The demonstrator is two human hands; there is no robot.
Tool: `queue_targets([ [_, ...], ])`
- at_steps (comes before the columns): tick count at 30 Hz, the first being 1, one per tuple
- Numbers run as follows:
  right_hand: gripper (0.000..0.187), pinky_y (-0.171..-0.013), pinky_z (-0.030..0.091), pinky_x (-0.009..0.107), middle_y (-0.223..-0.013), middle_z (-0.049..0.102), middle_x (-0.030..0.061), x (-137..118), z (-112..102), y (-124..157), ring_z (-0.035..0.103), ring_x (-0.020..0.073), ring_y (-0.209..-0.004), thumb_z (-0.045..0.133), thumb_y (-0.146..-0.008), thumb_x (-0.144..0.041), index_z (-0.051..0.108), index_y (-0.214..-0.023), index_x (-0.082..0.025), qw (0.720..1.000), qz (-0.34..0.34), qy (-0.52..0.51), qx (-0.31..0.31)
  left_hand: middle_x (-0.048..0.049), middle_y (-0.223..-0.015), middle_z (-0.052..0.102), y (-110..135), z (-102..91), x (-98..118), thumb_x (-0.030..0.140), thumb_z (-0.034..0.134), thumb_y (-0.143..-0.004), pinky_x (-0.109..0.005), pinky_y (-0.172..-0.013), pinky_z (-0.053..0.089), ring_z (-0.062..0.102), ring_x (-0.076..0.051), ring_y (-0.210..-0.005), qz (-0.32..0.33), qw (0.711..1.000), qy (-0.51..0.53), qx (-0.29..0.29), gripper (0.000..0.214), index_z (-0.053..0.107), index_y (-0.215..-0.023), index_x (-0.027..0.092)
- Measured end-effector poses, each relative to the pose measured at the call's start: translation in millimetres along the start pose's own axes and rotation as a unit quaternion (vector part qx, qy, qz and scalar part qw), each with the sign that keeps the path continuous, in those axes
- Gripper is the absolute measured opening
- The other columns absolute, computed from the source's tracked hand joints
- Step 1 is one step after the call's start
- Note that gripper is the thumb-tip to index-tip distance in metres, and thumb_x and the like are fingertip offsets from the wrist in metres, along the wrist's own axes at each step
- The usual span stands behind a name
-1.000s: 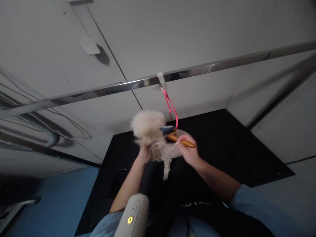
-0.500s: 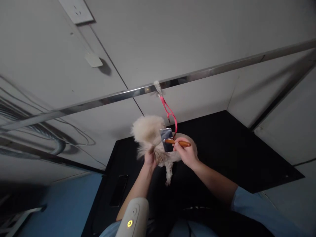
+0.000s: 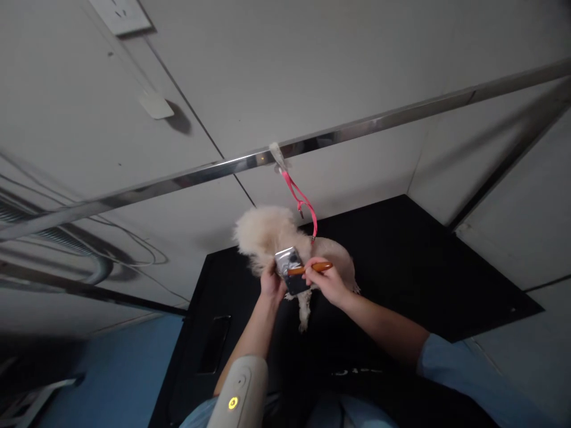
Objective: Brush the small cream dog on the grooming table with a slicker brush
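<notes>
A cream-white dog [image 3: 336,252] with a fluffy head and a close-cut body stands on a black table [image 3: 379,279]. My right hand [image 3: 324,278] is closed round the orange-brown wooden handle of a slicker brush [image 3: 293,282]. The brush's flat rectangular head lies over the dog's chest and front, tilted, close beside my left hand. Below the dog's head, my left hand [image 3: 272,285] is closed on its fur; the fingers are partly hidden. One front leg [image 3: 304,309] reaches down to the tabletop.
A pink leash [image 3: 294,187] runs from a metal bar [image 3: 200,176] down to the dog. Behind the table rises a pale wall with a socket [image 3: 120,15]. Cables and a ribbed hose [image 3: 75,241] hang at left. A grey-white device with a yellow light [image 3: 241,392] juts up in front.
My right hand has moved the brush left and slightly down, from the dog's side to its chest near my left hand. The brush head has tilted. My view has shifted slightly.
</notes>
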State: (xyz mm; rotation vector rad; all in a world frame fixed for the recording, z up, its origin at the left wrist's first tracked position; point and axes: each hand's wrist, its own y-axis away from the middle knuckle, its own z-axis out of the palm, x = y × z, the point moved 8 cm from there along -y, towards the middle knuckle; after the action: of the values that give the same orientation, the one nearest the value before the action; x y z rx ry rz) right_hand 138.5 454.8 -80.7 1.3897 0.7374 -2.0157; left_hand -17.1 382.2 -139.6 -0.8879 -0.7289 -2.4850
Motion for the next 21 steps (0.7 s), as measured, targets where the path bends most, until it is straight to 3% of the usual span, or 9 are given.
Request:
queue_targets([
  [4,0.039,-0.075,0.055,0.036,-0.066,0.060,-0.0018,-12.8,-36.2,1.2,0.061,0.0185,-0.066,0.072,-0.080,-0.062,0.058,-0.081,-0.026,0.987,-0.058,0.007,0.148,-0.0116,-0.104,0.081,3.6,1.3,3.0,0.031,0.061,-0.089,-0.043,-0.103,0.057,0.073,-0.032,-0.116,0.026,0.999,0.039,0.014,0.028,0.075,-0.108,0.016],
  [5,0.037,-0.073,0.054,0.036,-0.068,0.061,-0.0011,-15.4,-39.7,3.6,0.060,0.0184,-0.066,0.071,-0.080,-0.061,0.058,-0.081,-0.027,0.984,-0.066,0.019,0.161,-0.0124,-0.104,0.081,3.8,1.6,1.6,0.034,0.062,-0.089,-0.045,-0.103,0.057,0.071,-0.034,-0.119,0.018,0.999,0.030,0.008,0.030,0.075,-0.109,0.016],
  [6,0.037,-0.070,0.053,0.035,-0.071,0.062,-0.0004,-16.0,-37.5,5.0,0.060,0.0182,-0.065,0.071,-0.081,-0.061,0.058,-0.081,-0.027,0.986,-0.064,0.031,0.148,-0.0132,-0.101,0.081,3.7,1.6,-0.3,0.036,0.062,-0.089,-0.046,-0.102,0.057,0.071,-0.035,-0.119,0.005,1.000,0.015,0.002,0.032,0.075,-0.110,0.016],
  [10,0.039,-0.063,0.050,0.032,-0.065,0.060,-0.0012,-5.7,-6.1,6.1,0.060,0.0183,-0.061,0.070,-0.080,-0.062,0.059,-0.081,-0.025,0.999,-0.011,0.036,0.000,-0.0131,-0.092,0.081,3.9,0.2,-4.4,0.041,0.059,-0.092,-0.049,-0.099,0.059,0.075,-0.036,-0.110,-0.035,0.999,-0.030,-0.014,0.037,0.074,-0.112,0.014],
  [11,0.039,-0.064,0.050,0.033,-0.063,0.059,-0.0018,-5.6,-5.6,6.0,0.061,0.0185,-0.062,0.070,-0.080,-0.063,0.059,-0.081,-0.025,0.999,-0.011,0.030,0.000,-0.0130,-0.095,0.081,4.3,0.1,-2.9,0.039,0.058,-0.092,-0.048,-0.099,0.059,0.075,-0.035,-0.110,-0.029,0.999,-0.026,-0.013,0.037,0.073,-0.114,0.013],
  [16,0.036,-0.066,0.050,0.034,-0.066,0.060,-0.0007,-18.0,-30.1,12.2,0.059,0.0183,-0.062,0.067,-0.084,-0.061,0.059,-0.082,-0.026,0.987,-0.076,0.048,0.129,-0.0141,-0.101,0.081,4.8,1.4,0.5,0.033,0.061,-0.090,-0.046,-0.103,0.057,0.074,-0.034,-0.113,-0.004,1.000,0.000,-0.009,0.033,0.073,-0.113,0.013],
  [19,0.037,-0.064,0.050,0.033,-0.068,0.062,0.0004,-9.2,-12.5,11.4,0.060,0.0182,-0.062,0.067,-0.083,-0.062,0.059,-0.082,-0.025,0.997,-0.047,0.051,0.045,-0.0151,-0.093,0.080,3.1,3.0,-4.4,0.038,0.064,-0.088,-0.050,-0.101,0.058,0.074,-0.037,-0.112,-0.032,0.999,-0.030,-0.025,0.035,0.074,-0.110,0.011],
  [21,0.039,-0.064,0.051,0.034,-0.065,0.060,-0.0005,-1.8,-4.3,9.6,0.061,0.0186,-0.061,0.068,-0.081,-0.063,0.059,-0.082,-0.025,0.999,-0.020,0.036,-0.001,-0.0138,-0.094,0.081,2.4,1.8,-1.4,0.036,0.065,-0.088,-0.048,-0.103,0.057,0.073,-0.036,-0.114,-0.016,0.999,-0.034,-0.018,0.033,0.074,-0.109,0.012],
])
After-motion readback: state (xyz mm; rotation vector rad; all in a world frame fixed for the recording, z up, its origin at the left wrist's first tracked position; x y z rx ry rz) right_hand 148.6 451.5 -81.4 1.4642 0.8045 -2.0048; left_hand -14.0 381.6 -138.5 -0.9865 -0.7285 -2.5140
